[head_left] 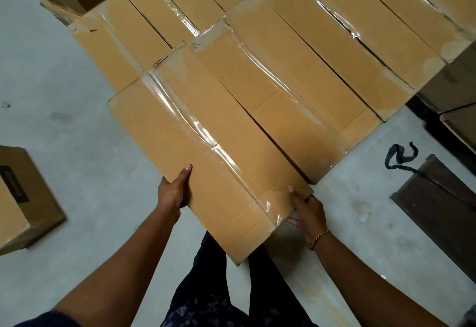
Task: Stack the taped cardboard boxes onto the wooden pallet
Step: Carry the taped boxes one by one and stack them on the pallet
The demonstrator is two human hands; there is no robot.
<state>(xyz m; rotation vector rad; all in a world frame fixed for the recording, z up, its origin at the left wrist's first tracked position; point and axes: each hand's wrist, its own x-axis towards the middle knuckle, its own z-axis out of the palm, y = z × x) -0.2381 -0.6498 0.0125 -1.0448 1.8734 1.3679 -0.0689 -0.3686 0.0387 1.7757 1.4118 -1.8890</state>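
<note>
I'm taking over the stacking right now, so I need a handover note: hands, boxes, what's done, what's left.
Left hand grips the near-left edge of the long taped box, thumb on top.
Right hand grips its near-right corner.
That box lies beside the row of stacked boxes, its near end jutting out past theirs.
Done: several boxes laid side by side; the pallet is hidden beneath them.
Left: probably slide this box in flush. A loose box sits on the floor at left.
</note>
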